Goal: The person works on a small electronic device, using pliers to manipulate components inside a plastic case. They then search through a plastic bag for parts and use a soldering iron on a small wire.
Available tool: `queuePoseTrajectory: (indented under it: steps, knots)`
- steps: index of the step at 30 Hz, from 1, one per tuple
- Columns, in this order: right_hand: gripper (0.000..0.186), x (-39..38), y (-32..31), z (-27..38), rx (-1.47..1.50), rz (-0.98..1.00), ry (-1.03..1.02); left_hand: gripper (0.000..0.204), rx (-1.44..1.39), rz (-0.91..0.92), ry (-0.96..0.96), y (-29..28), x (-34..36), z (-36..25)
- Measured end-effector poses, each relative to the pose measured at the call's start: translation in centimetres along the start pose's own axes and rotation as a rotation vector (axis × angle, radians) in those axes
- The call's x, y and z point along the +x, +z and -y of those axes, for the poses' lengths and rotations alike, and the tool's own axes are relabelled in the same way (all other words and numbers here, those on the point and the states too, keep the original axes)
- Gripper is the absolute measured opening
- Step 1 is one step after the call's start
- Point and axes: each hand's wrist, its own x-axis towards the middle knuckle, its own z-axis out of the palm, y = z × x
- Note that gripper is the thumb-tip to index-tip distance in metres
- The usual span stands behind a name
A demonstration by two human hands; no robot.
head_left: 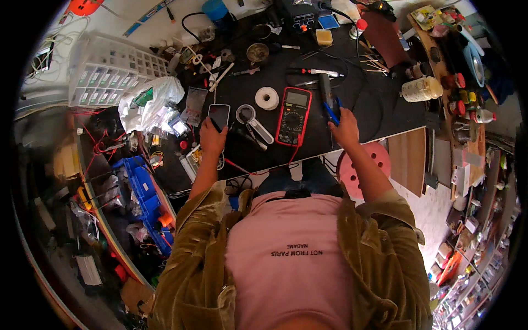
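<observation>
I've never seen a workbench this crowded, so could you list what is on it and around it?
Multimeter: one, red and black, middle of the black mat.
Phone: one, dark, on the mat under the left hand.
Magnifier: one, pale rim, between phone and multimeter.
Tape roll: one, white, above the multimeter.
Blue-handled tool: one, dark and blue, in the right hand.
Parts organiser: one, white, far left.
Plastic bag: one, white, beside the organiser.
Blue bin: one, below the bench, left.
Pink disc: one, below the bench edge, right.
Left hand: on the phone.
Right hand: gripping the tool.
</observation>
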Motion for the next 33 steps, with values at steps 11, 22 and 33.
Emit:
queuePoseTrajectory:
  steps: [11, 22, 33]
  knots:
    - [0.071, 3.8, 0.6, -1.8, -0.08, 0.143, 0.046, 0.062, -0.119, -0.034, 0.056, -0.8, -3.1, 0.9]
    - [0.041, 6.0, -3.5, -7.3, 0.718, 0.098, 0.388, 0.052, -0.206, -0.099, 0.08, -4.1, -3.6, 1.3]
    - [0.052, 1.9, -8.1, -5.7, 1.182, 0.102, 0.395, 0.046, -0.239, -0.069, 0.201, -3.2, -3.3, 0.0]
